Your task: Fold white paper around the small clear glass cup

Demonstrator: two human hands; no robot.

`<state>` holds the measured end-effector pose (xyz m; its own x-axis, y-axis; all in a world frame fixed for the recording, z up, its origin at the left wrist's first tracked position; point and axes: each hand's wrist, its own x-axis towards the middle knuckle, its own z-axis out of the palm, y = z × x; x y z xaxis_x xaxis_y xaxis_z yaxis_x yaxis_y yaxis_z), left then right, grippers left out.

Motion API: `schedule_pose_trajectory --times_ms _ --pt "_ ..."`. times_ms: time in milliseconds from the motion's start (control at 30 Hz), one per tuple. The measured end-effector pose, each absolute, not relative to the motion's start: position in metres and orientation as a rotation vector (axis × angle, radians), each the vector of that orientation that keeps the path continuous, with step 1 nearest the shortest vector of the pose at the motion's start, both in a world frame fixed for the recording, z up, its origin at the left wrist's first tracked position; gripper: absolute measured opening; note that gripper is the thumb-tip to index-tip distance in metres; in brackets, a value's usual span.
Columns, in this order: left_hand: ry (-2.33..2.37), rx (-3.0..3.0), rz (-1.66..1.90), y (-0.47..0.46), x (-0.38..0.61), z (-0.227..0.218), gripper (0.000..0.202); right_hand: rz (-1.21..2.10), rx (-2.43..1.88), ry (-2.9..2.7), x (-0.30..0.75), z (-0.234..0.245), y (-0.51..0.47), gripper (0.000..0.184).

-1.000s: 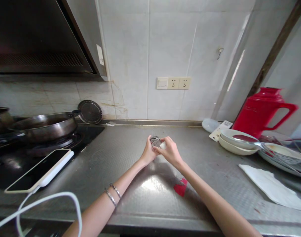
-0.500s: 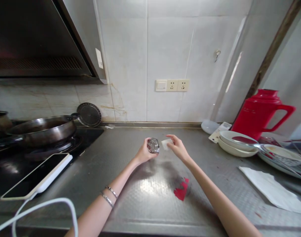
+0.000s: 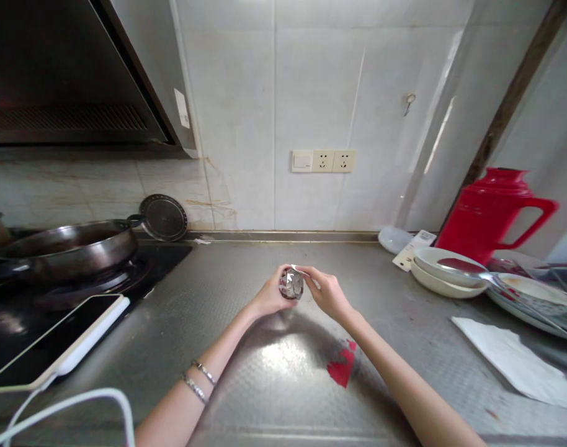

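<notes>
My left hand point(image 3: 270, 295) wraps around a small shiny glass point(image 3: 291, 284), its round end turned towards me and full of bright reflections. My right hand point(image 3: 329, 293) pinches a small white piece of tissue point(image 3: 294, 267) and presses it to the glass's upper edge. Only a sliver of the tissue shows past the fingertips. Both hands are raised a little above the steel counter point(image 3: 227, 267). A torn red patch point(image 3: 342, 367) lies on the metal below the right wrist.
On the left, a steel pan point(image 3: 69, 251) stands on the black hob, with a phone point(image 3: 51, 341) and white cable point(image 3: 92, 392) in front. To the right are stacked bowls point(image 3: 446, 282), a red thermos jug point(image 3: 488, 214), a plate point(image 3: 535, 298) and a white paper towel point(image 3: 511, 357).
My right hand has moved left, bringing the tissue from beside the glass onto its edge. The glass has turned slightly in my left hand. The view has shifted a little.
</notes>
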<state>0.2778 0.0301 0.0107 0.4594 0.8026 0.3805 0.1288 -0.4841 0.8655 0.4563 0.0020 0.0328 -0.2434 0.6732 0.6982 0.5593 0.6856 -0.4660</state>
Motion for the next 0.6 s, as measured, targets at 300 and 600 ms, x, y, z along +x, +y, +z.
schedule_pose_trajectory --times_ms 300,600 --pt "0.677 1.885 1.185 0.033 0.281 0.003 0.075 -0.095 -0.694 -2.130 0.451 0.023 -0.001 0.047" --pt "0.732 1.879 1.157 0.031 0.285 0.002 0.077 0.089 -0.839 -1.914 0.451 0.016 0.001 0.035"
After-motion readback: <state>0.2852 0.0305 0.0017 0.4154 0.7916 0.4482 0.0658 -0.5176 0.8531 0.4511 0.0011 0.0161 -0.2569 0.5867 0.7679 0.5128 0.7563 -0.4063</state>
